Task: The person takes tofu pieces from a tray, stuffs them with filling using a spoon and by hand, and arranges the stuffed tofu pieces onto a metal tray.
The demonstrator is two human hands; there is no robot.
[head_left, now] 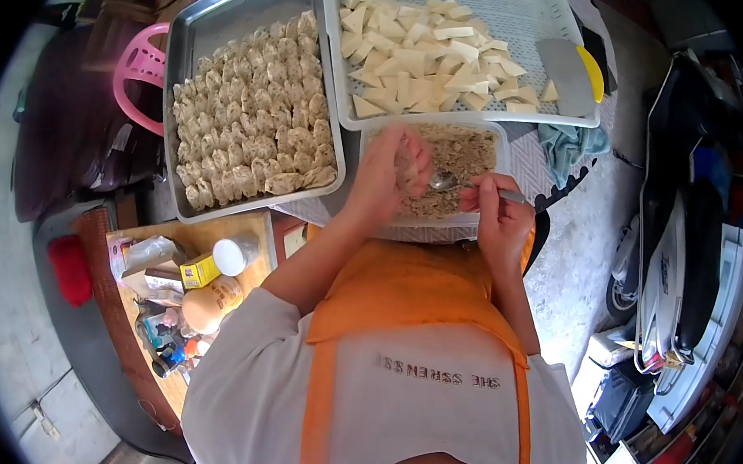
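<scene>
My right hand (499,214) is closed on a metal spoon (442,181), its bowl over a white plastic tub (503,151) of brownish minced filling (461,152). Over the tub's left side my left hand (383,176) is curled and partly blurred; what lies in its fingers I cannot make out. Beyond the tub is a white plastic tray (485,119) with many pale, tofu-like triangular pieces (429,53). To the left, a metal tray (190,43) carries rows of filled, pale pieces (259,114).
A scraper with a yellow handle (590,75) lies in the white tray's right end. Beside that tray hangs a teal cloth (570,147). A pink plastic stool or basket edge (130,78) shows at left. Jars and boxes crowd a wooden table (267,232) at lower left.
</scene>
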